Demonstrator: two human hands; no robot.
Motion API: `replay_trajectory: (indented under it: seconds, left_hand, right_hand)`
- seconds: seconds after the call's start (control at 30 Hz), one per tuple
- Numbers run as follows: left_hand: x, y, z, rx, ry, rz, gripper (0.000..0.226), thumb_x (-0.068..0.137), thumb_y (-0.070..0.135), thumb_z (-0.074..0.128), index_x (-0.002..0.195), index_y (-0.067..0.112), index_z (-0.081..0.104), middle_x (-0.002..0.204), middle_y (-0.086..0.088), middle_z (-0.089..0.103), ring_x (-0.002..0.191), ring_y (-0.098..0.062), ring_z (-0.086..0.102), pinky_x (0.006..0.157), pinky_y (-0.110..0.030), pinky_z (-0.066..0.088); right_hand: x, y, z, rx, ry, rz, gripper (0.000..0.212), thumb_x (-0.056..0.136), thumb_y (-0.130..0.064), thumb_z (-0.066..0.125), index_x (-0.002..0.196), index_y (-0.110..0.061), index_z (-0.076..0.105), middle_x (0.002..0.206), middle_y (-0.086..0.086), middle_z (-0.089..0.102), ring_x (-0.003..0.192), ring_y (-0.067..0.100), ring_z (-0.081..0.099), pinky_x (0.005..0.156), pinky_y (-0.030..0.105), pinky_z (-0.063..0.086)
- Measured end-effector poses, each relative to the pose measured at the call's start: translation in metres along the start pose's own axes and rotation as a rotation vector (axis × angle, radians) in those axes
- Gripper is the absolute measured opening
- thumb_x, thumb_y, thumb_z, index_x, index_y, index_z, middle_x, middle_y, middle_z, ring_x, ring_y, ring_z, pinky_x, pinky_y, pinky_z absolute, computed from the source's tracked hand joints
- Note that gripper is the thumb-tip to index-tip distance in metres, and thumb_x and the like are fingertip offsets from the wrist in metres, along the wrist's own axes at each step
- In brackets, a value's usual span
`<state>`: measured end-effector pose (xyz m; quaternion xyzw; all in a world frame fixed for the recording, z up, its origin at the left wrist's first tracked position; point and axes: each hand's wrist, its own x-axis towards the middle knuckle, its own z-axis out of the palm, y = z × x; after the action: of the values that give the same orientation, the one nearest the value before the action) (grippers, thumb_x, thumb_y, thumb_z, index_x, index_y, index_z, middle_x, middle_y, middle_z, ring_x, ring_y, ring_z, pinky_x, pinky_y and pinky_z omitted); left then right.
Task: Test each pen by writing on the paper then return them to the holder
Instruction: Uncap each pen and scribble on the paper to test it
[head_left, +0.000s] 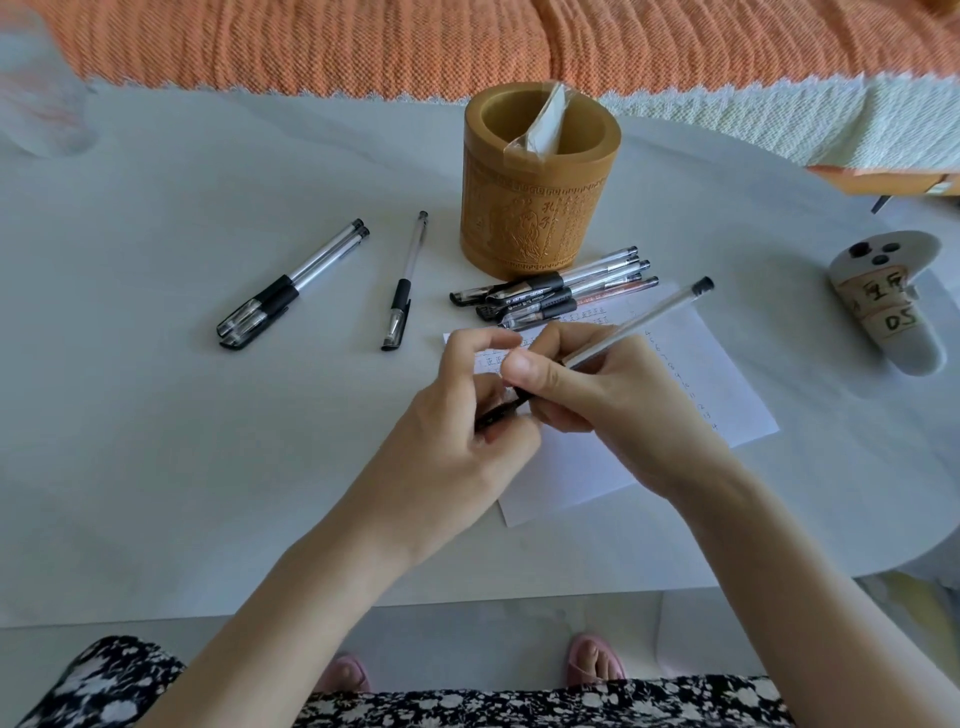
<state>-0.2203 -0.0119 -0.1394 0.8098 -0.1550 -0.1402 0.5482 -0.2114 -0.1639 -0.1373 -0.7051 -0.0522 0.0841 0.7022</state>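
From the head camera I see the carved holder (540, 182), a round, tan, bamboo-looking cylinder with Chinese characters and a figure cut into its side; I can't read the characters for certain. A crumpled clear plastic wrapper (543, 122) sticks out of its mouth.

Just in front of the holder, a bundle of capped pens (556, 293) lies side by side, clear barrels with black rubber grips; the printing on the grips is too small for me to read. Left of the holder a single pen (402, 283) lies alone, and further left a pair of pens (291, 286) lie touching each other.

In front of the holder, the white paper (696, 374) lies flat on the smooth pale table (156, 415), with rows of small handwritten marks and a column of numbers down its right edge.

Over the paper, my right hand (597, 395) is closed round the held pen (639, 322), its clear barrel slanting up to the right. My left hand (467, 415) pinches the pen's black end.

Well right of the holder lies a white controller (883, 301) taped with a label reading "D5" under other characters.
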Motion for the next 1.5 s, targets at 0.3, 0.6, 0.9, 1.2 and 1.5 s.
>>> replay_trajectory:
  seconds: [0.3,0.6,0.9,1.2,1.5]
  left_hand:
    - [0.005,0.000,-0.012,-0.275,-0.016,-0.028,0.026,0.092,0.021,0.045,0.118,0.020,0.053,0.069,0.006,0.061,0.060,-0.006,0.048,0.057,-0.010,0.042]
    - [0.004,-0.004,-0.014,-0.007,0.110,0.003,0.038,0.089,0.047,0.048,0.068,0.017,0.059,0.048,0.006,0.040,0.047,-0.009,0.034,0.049,-0.022,0.030]
    - [0.006,-0.004,-0.011,0.067,0.205,0.027,0.032,0.088,0.040,0.047,0.066,0.019,0.056,0.042,0.010,0.042,0.041,-0.008,0.037,0.043,-0.013,0.026]
    - [0.015,-0.005,-0.011,0.098,0.244,0.057,0.032,0.091,0.038,0.047,0.065,0.021,0.055,0.043,0.011,0.045,0.042,-0.008,0.037,0.043,-0.013,0.026]
    - [0.019,-0.006,-0.012,0.152,0.292,0.086,0.035,0.090,0.041,0.047,0.071,0.015,0.059,0.049,0.009,0.047,0.047,-0.008,0.040,0.045,-0.015,0.030]
  right_hand:
    - [0.001,0.001,-0.010,0.091,-0.022,-0.018,0.021,0.085,-0.023,0.059,0.091,-0.003,0.062,0.063,0.009,0.065,0.056,0.017,0.057,0.048,0.020,0.041]
    - [0.003,0.003,-0.004,0.092,0.143,-0.020,0.020,0.075,-0.027,0.065,0.083,-0.008,0.064,0.055,0.002,0.054,0.048,0.012,0.045,0.044,0.020,0.033]
    - [0.006,0.004,0.001,0.095,0.156,0.005,0.020,0.075,-0.028,0.065,0.084,-0.009,0.065,0.056,0.002,0.055,0.051,0.013,0.046,0.047,0.020,0.034]
    - [0.010,0.007,0.004,0.114,0.172,0.064,0.018,0.082,-0.022,0.064,0.086,-0.004,0.067,0.059,-0.001,0.058,0.053,0.011,0.049,0.050,0.019,0.038]
    - [0.013,0.003,0.000,0.231,0.102,0.063,0.044,0.085,-0.022,0.059,0.105,0.017,0.058,0.065,0.001,0.060,0.059,0.011,0.052,0.053,0.017,0.041]
